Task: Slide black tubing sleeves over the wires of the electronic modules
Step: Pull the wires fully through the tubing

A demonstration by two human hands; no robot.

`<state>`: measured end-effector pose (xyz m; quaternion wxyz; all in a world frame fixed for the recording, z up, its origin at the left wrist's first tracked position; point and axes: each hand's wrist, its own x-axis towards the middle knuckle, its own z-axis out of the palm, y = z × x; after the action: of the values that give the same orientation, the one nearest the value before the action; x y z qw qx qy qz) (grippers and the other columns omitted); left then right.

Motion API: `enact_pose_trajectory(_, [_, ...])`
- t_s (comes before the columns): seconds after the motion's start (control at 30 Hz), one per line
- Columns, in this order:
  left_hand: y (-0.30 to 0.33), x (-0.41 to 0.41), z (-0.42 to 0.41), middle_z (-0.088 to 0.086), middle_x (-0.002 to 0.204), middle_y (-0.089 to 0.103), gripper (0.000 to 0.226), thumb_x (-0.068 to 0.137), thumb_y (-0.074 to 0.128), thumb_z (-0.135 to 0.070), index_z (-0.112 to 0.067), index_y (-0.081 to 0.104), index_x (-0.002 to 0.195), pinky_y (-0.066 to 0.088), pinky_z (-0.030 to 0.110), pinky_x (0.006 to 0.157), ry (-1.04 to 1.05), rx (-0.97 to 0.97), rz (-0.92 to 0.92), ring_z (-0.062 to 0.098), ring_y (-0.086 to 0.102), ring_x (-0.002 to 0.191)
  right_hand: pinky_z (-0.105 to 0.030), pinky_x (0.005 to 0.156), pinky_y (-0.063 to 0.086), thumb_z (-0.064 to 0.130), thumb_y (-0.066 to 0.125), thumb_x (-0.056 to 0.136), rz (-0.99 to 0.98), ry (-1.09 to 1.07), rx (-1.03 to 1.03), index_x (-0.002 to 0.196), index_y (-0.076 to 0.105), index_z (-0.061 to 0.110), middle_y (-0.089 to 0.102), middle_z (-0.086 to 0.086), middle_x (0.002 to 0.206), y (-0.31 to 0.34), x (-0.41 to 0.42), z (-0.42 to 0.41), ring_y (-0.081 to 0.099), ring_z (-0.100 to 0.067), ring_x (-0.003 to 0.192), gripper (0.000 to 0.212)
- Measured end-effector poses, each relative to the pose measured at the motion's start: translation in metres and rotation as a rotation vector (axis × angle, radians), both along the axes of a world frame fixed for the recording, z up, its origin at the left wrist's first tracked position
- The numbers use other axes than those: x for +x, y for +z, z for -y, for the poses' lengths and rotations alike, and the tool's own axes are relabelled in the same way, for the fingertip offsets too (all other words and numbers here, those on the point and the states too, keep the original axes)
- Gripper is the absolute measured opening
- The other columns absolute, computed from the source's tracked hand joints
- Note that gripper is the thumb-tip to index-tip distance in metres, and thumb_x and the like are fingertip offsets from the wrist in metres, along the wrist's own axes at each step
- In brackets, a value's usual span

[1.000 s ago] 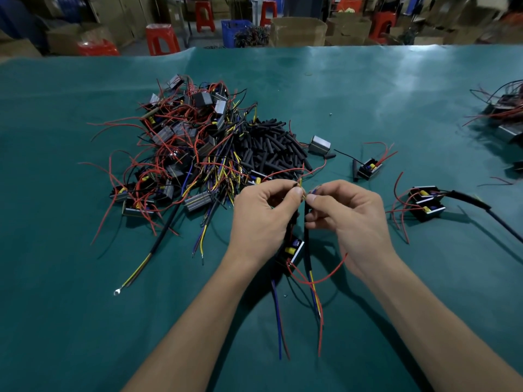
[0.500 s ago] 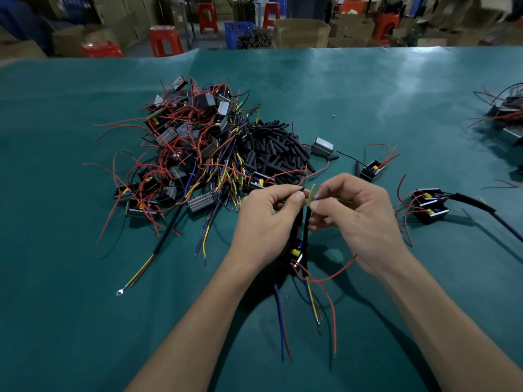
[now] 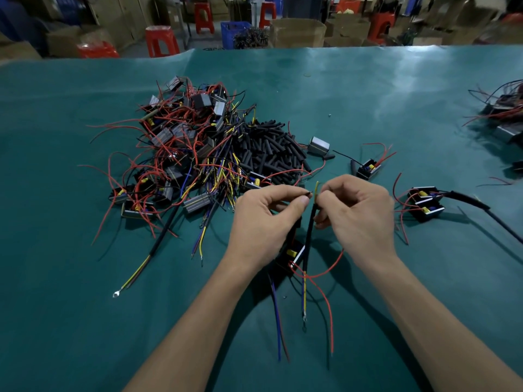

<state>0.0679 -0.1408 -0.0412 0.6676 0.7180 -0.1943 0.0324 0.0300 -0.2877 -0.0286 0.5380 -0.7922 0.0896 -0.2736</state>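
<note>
My left hand (image 3: 266, 219) pinches a thin wire end between thumb and forefinger, level with the top of a black tubing sleeve (image 3: 309, 236). My right hand (image 3: 356, 216) pinches that sleeve near its top, where a yellow-green wire tip (image 3: 317, 186) sticks out. The sleeve hangs down to a small black module (image 3: 293, 254) under my left palm. Red, blue and yellow wires (image 3: 325, 301) trail from the module toward me. A heap of loose black sleeves (image 3: 268, 148) lies beyond my hands.
A tangled pile of modules with red wires (image 3: 175, 154) fills the left middle of the green table (image 3: 85, 321). Two sleeved modules (image 3: 426, 200) lie right of my hands, single modules (image 3: 368, 169) behind. Another pile (image 3: 503, 114) sits at the right edge.
The yellow-green wire tip now pokes out higher above the sleeve's top. The sleeve has slid further down the wires, and the trailing wire ends hang shorter below it.
</note>
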Motion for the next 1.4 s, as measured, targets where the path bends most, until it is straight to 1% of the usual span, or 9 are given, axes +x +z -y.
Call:
enact_pose_trajectory(0.07, [-0.001, 0.0, 0.0, -0.008, 0.079, 0.075, 0.01, 0.087, 0.076, -0.011, -0.015, 0.081, 0.095, 0.051, 0.027, 0.069, 0.023, 0.012, 0.003, 0.001, 0.061, 0.065, -0.037, 0.058, 0.061, 0.017, 0.064, 0.074, 0.002, 0.011, -0.051, 0.072, 0.073, 0.023, 0.069, 0.003, 0.058, 0.0, -0.001, -0.002, 0.07, -0.014, 0.052, 0.011])
enact_pose_trajectory(0.17, [-0.001, 0.001, 0.001, -0.001, 0.085, 0.078, 0.012, 0.087, 0.076, -0.01, -0.011, 0.081, 0.097, 0.059, 0.038, 0.075, 0.054, -0.001, -0.001, 0.01, 0.068, 0.071, -0.03, 0.059, 0.061, 0.008, 0.07, 0.08, 0.027, 0.074, 0.032, 0.075, 0.078, 0.024, 0.074, 0.003, 0.065, -0.001, -0.004, -0.002, 0.074, -0.015, 0.059, 0.019])
enact_pose_trajectory(0.23, [0.0, 0.0, 0.001, 0.001, 0.086, 0.078, 0.012, 0.086, 0.076, -0.009, -0.009, 0.081, 0.097, 0.06, 0.043, 0.079, 0.063, -0.008, 0.0, 0.015, 0.071, 0.076, -0.033, 0.064, 0.063, 0.005, 0.074, 0.084, 0.029, 0.13, 0.106, 0.079, 0.081, 0.021, 0.076, -0.001, 0.07, -0.001, -0.007, 0.0, 0.076, -0.019, 0.064, 0.018])
enact_pose_trajectory(0.43, [0.002, -0.002, 0.0, -0.001, 0.083, 0.077, 0.009, 0.086, 0.077, -0.009, -0.011, 0.081, 0.093, 0.059, 0.034, 0.074, 0.083, -0.043, 0.021, 0.014, 0.07, 0.072, -0.04, 0.069, 0.064, 0.01, 0.078, 0.087, 0.041, 0.138, -0.024, 0.088, 0.082, 0.023, 0.077, 0.006, 0.074, 0.0, -0.009, 0.001, 0.076, -0.014, 0.067, 0.014])
enact_pose_trajectory(0.57, [0.0, -0.001, 0.002, -0.003, 0.084, 0.076, 0.011, 0.084, 0.075, -0.013, -0.016, 0.08, 0.093, 0.056, 0.03, 0.072, 0.085, -0.027, 0.052, 0.01, 0.069, 0.071, -0.044, 0.072, 0.064, 0.009, 0.079, 0.086, 0.043, 0.163, 0.031, 0.088, 0.082, 0.025, 0.078, 0.003, 0.075, 0.0, -0.009, 0.004, 0.076, -0.018, 0.068, 0.016])
enact_pose_trajectory(0.97, [-0.002, 0.003, 0.001, -0.002, 0.091, 0.078, 0.015, 0.088, 0.072, -0.012, -0.012, 0.08, 0.1, 0.058, 0.032, 0.08, 0.072, 0.055, 0.048, 0.008, 0.071, 0.08, -0.035, 0.077, 0.063, 0.001, 0.077, 0.087, 0.012, 0.278, 0.115, 0.093, 0.081, 0.019, 0.08, -0.001, 0.083, -0.007, -0.01, 0.007, 0.078, -0.02, 0.076, 0.019])
enact_pose_trajectory(1.17, [-0.002, 0.005, 0.002, -0.002, 0.088, 0.078, 0.013, 0.088, 0.071, -0.009, -0.013, 0.08, 0.098, 0.058, 0.03, 0.079, 0.082, 0.056, 0.012, 0.007, 0.07, 0.075, -0.029, 0.074, 0.063, 0.002, 0.076, 0.089, 0.097, 0.218, -0.109, 0.093, 0.079, 0.019, 0.078, 0.009, 0.082, -0.011, -0.015, -0.001, 0.076, -0.009, 0.075, 0.018])
enact_pose_trajectory(1.27, [-0.002, 0.005, 0.002, -0.001, 0.088, 0.078, 0.013, 0.086, 0.07, -0.013, -0.013, 0.079, 0.095, 0.058, 0.032, 0.079, 0.048, 0.05, 0.015, 0.01, 0.071, 0.078, -0.031, 0.072, 0.063, 0.003, 0.076, 0.09, 0.216, 0.177, -0.28, 0.095, 0.079, 0.011, 0.073, 0.002, 0.092, -0.011, -0.013, -0.002, 0.073, -0.014, 0.081, 0.01])
enact_pose_trajectory(1.4, [-0.001, 0.004, 0.002, -0.005, 0.081, 0.075, 0.016, 0.084, 0.067, -0.021, -0.016, 0.079, 0.094, 0.054, 0.027, 0.069, 0.005, 0.094, 0.034, 0.005, 0.061, 0.064, -0.023, 0.071, 0.062, -0.002, 0.074, 0.09, 0.298, 0.171, -0.332, 0.093, 0.078, 0.004, 0.067, -0.004, 0.102, -0.011, -0.011, 0.001, 0.071, -0.014, 0.083, 0.008])
